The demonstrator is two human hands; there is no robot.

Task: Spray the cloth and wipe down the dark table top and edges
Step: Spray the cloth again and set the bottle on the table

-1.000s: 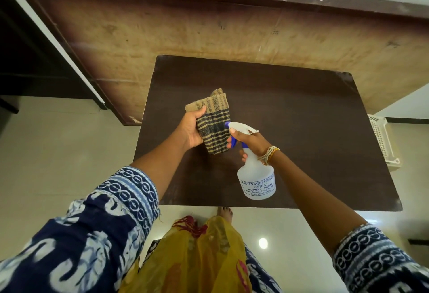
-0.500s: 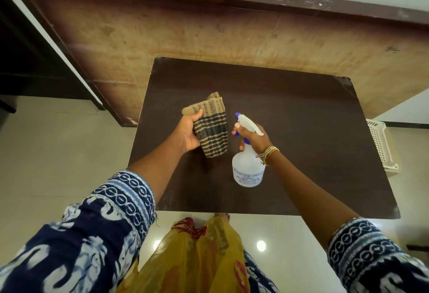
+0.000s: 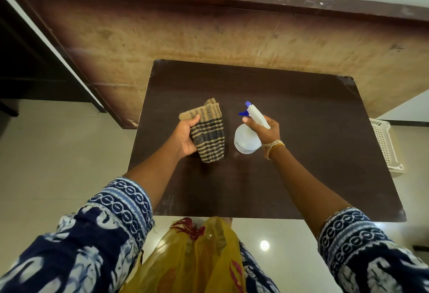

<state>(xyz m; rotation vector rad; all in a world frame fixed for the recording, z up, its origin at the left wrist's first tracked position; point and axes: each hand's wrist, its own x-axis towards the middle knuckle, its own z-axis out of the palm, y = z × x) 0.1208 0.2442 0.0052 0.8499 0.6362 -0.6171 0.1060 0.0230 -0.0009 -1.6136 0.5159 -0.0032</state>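
Left hand: I see it gripping the folded striped cloth over mid-bench.
Right hand: I see it grasping the spray bottle, just beside the cloth.

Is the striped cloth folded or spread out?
Folded: the striped cloth is a compact bundle gripped in the left hand, layered edges showing on top.

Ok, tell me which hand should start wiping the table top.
Left. The left hand already grips the folded cloth above the dark table top; the right hand is occupied holding the spray bottle.
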